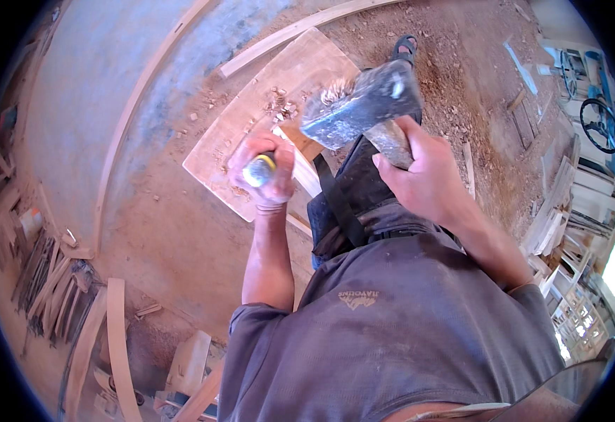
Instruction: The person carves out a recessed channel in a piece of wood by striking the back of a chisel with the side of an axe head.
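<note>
My left hand (272, 179) is closed around the handle of a chisel (258, 171), its rounded butt with a yellow ring facing up; the blade is hidden under the hand. Beneath it a pale wooden bar (306, 172) lies across a wide flat board (241, 119), near my leg. My right hand (427, 169) grips the short wooden handle of an axe (364, 105). Its heavy grey metal head is raised, slightly blurred, above the board and to the right of the chisel. Curled wood shavings (279, 105) are scattered on the board.
Long curved wooden strips (138, 98) lie on the dusty floor at the left and far side. Stacked wood offcuts (54, 281) stand at lower left. At the right are more planks (554, 204) and a black steering wheel (601, 125). My sandalled foot (405, 49) is beyond the axe.
</note>
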`<action>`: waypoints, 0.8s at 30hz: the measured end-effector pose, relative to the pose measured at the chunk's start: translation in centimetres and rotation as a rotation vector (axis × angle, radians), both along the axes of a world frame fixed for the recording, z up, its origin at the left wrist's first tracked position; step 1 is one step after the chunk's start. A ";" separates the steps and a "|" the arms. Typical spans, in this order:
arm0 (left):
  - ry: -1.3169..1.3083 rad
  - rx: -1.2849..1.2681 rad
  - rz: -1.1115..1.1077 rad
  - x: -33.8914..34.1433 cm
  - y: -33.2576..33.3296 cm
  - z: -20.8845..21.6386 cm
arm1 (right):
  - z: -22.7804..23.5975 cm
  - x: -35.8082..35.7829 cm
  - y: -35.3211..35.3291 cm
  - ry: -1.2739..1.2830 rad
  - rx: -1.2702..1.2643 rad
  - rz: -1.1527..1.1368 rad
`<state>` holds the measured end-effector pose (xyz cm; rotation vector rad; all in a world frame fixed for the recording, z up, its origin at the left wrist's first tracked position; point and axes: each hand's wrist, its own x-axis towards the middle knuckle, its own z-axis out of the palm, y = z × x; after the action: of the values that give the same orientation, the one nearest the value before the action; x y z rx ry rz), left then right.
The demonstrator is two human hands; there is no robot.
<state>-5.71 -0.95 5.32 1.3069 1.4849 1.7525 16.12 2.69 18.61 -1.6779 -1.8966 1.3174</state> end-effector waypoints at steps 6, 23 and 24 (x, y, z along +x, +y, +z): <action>-0.002 -0.070 -0.128 -0.6 -1.7 -3.8 | 0.8 -2.9 0.9 -0.047 0.521 0.468; -0.021 -0.219 0.448 -5.5 1.8 2.8 | -6.1 9.4 -8.1 -0.495 -0.272 -0.090; -0.025 -0.344 0.407 -6.0 2.1 2.7 | -6.3 9.1 -8.2 -0.483 -0.288 -0.086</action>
<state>-11.68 1.13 8.05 0.8481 2.0373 1.6323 25.18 -5.51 12.32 -2.3746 -1.9100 1.2848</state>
